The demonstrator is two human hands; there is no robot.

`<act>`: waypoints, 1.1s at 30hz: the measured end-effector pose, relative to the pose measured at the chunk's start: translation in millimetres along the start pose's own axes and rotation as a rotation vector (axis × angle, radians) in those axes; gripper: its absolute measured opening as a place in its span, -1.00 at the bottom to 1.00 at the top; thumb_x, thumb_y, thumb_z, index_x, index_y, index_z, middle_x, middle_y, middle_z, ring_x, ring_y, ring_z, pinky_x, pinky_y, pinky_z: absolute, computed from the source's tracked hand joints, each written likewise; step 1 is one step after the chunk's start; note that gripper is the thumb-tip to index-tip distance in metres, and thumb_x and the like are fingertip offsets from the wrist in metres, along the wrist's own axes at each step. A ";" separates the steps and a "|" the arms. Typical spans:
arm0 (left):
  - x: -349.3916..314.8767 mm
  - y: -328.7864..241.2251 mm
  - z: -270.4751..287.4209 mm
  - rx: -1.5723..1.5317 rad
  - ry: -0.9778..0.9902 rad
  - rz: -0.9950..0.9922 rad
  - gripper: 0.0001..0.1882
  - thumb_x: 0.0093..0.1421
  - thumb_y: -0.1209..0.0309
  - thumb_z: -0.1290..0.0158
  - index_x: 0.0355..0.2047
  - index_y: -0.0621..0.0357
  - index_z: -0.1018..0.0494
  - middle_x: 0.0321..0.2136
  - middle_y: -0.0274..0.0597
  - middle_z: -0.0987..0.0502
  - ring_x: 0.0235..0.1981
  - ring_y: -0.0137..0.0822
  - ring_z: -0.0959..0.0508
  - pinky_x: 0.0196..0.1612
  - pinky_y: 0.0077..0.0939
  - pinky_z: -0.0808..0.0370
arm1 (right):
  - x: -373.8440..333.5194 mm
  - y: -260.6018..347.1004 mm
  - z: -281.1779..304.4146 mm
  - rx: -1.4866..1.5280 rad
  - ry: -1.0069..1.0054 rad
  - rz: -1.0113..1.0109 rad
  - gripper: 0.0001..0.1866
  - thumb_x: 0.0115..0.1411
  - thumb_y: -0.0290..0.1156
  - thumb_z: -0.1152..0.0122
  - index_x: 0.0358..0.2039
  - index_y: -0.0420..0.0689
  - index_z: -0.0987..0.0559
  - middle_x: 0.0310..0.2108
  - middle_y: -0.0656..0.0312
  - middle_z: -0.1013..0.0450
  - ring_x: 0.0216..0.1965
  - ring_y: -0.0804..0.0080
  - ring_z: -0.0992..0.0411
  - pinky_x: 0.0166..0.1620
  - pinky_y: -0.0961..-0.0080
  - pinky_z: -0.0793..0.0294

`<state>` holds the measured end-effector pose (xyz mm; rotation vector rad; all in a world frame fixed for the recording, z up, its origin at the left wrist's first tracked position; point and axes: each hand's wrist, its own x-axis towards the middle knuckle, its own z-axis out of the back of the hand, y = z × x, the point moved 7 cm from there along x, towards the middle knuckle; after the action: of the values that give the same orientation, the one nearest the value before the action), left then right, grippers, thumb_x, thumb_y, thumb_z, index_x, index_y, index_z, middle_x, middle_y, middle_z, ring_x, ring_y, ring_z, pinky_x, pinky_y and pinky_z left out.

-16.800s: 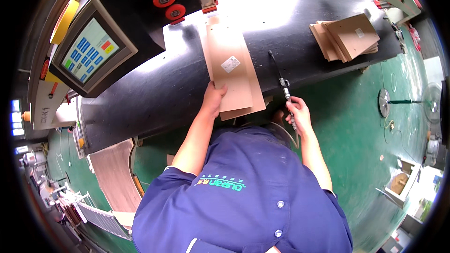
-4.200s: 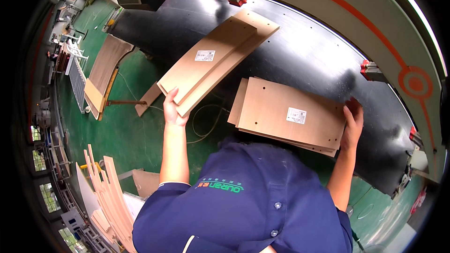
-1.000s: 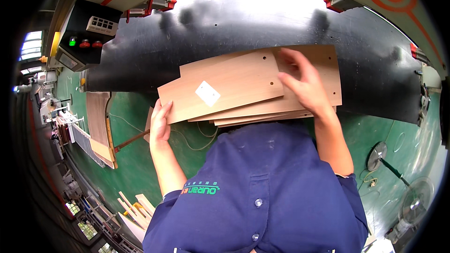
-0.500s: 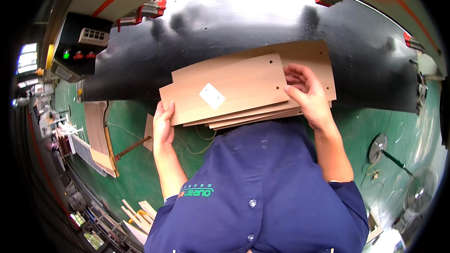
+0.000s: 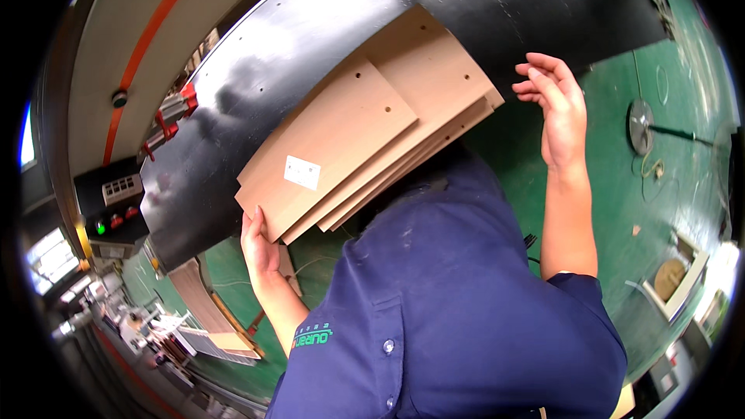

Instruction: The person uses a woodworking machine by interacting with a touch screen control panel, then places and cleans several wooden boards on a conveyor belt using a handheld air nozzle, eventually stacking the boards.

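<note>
My left hand (image 5: 260,247) grips the near left corner of the top wooden panel (image 5: 334,140), its thumb resting on the upper face. This light tan panel has a white label (image 5: 302,172) toward its left end and two dark holes toward its right. It lies over a longer panel (image 5: 438,81) and several more in an uneven stack. The stack rests on a dark machine table (image 5: 504,4) in front of my body. To the right of the stack, my right hand (image 5: 560,112) is raised, touching no panel, its fingers loosely bent and holding nothing.
Red clamps (image 5: 172,118) line the table's far left edge. Beside them sits a control box (image 5: 112,202) with a lit green button and red ones. A round-based stand (image 5: 641,126) is on the green floor at right. Curved boards (image 5: 203,299) lean below left.
My right hand has left the top panel's right end and moved away to the right. My left hand stays on its corner. The whole view has turned, so the stack appears tilted.
</note>
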<state>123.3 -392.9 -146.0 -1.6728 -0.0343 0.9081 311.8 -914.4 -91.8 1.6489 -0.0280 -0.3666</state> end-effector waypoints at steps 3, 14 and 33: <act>8.4 -0.3 -1.6 0.026 0.047 -0.001 -0.43 0.37 0.31 0.01 0.31 0.24 -0.15 0.22 -0.12 -0.36 0.25 -0.27 -0.34 0.27 -0.32 -0.25 | -20.5 -14.2 30.6 -0.033 -0.088 -0.064 -0.68 0.27 -0.38 -0.13 -0.02 -0.27 -0.50 -0.18 0.16 -0.53 -0.27 0.51 -0.49 -0.13 0.54 -0.45; 1.5 0.7 -6.1 0.120 -0.001 -0.034 -0.53 0.40 0.21 0.04 0.19 0.23 -0.30 0.11 -0.16 -0.48 0.14 -0.26 -0.45 0.22 -0.26 -0.31 | -16.1 -61.9 43.4 -0.049 0.026 -0.200 -0.68 0.24 -0.37 -0.17 -0.05 -0.28 -0.51 -0.26 0.25 -0.49 -0.29 0.54 -0.44 -0.17 0.58 -0.40; -28.3 27.4 54.2 0.070 -0.133 0.246 -0.42 0.27 0.16 -0.12 0.24 0.07 -0.31 0.15 -0.31 -0.48 0.20 -0.23 -0.42 0.31 -0.08 -0.19 | 58.1 -130.1 53.0 0.064 0.273 -0.243 -0.72 0.23 -0.39 -0.17 -0.09 -0.26 -0.53 -0.26 0.28 -0.45 -0.28 0.59 -0.40 -0.13 0.62 -0.40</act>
<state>60.8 -370.8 -155.1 -1.5712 0.1147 1.1916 327.8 -963.7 -234.8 1.7582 0.3710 -0.3234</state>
